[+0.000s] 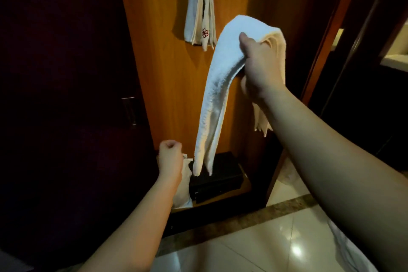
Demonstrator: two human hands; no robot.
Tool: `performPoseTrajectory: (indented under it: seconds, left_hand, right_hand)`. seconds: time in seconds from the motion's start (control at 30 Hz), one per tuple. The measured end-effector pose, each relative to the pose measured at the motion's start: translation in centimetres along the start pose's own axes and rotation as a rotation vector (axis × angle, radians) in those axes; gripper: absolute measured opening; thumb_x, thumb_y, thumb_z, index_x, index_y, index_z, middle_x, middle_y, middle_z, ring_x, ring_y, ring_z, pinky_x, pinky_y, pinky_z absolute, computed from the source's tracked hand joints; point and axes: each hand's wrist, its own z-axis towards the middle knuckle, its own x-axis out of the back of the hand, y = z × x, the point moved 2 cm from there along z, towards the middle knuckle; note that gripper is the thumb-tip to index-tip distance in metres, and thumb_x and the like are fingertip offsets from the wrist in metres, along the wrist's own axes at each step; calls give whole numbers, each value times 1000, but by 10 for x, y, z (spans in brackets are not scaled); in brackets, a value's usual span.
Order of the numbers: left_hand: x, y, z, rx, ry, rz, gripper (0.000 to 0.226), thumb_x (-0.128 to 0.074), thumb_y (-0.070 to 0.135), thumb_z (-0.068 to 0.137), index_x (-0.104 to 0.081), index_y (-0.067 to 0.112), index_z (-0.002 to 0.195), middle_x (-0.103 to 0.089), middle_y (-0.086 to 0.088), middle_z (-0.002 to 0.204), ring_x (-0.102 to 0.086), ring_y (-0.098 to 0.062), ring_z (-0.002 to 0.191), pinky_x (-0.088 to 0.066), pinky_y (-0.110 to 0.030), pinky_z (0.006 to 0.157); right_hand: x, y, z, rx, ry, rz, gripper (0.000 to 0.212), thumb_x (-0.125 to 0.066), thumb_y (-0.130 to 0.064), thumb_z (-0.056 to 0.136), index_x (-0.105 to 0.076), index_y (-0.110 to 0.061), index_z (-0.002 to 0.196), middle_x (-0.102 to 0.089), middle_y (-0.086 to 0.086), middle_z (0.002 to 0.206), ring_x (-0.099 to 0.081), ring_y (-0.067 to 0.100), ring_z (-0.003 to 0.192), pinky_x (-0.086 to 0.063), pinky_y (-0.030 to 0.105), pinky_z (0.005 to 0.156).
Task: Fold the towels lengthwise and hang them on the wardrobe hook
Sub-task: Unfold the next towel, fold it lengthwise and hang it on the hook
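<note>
1. Right hand [260, 68] raised in front of the wardrobe panel [167, 73], fingers curled round the folded white towel [220, 86] near its top fold; the towel drapes over the hand, long part hanging down to the left, shorter end dropping behind the wrist.
2. Left hand [171, 157] low, closed in a fist; it seems to grip a second white cloth [184, 192] that hangs below and behind it, but the grip itself is hidden.
3. Hung towels [199, 6] high on the panel, one with a red flower emblem; looks like two, count unsure. Well apart from both hands.
4. Towel count: one held up, one low by the left hand, hung ones above.
5. Hook cut off by the top edge. Black box [218, 179] on the wardrobe floor, just behind the held towel's lower ends. Dark door [66, 73] at left is hard to make out.
</note>
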Motion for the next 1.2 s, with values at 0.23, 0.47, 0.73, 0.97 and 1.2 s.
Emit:
performPoseTrajectory:
  seconds: [0.23,0.47,0.73,0.97,1.2]
  left_hand:
    - [-30,100,-80,-411,-581,-422,52,-33,48,100,-59,6,117,-70,-10,107,-66,-23,96,-51,-32,78]
    - [-64,116,-90,-411,-753,-178,95,-31,98,64,-38,48,144,-45,34,139,-40,15,128,-30,-20,110]
    - [-64,157,-58,-181,-595,-515,79,-25,70,93,-27,21,154,-33,12,154,-25,3,134,-16,-8,110]
    - [-59,198,-37,-218,-377,-896,28,-53,37,99,-66,18,115,-72,-2,117,-64,-19,117,-45,-33,101]
    - [-71,246,-8,-212,-397,-984,36,-51,21,99,-55,2,128,-66,-23,122,-66,-35,111,-54,-44,96]
  right_hand:
    - [-11,-7,5,185,-172,-605,38,-44,-45,103,-54,-22,75,-52,-5,70,-49,9,65,-40,32,73]
    - [-26,-33,8,158,-183,-524,40,-48,-57,83,-60,-20,91,-70,6,103,-67,25,101,-50,52,98]
    - [-12,-60,20,183,4,-183,32,-50,-37,100,-58,-10,116,-63,4,112,-61,20,109,-50,45,103]
    - [38,-43,42,216,121,-406,53,-49,-40,102,-50,-2,140,-55,1,122,-50,16,113,-30,21,92]
    - [48,-28,93,117,204,-215,70,-49,-69,81,-60,-19,128,-64,1,123,-58,19,114,-43,38,104]
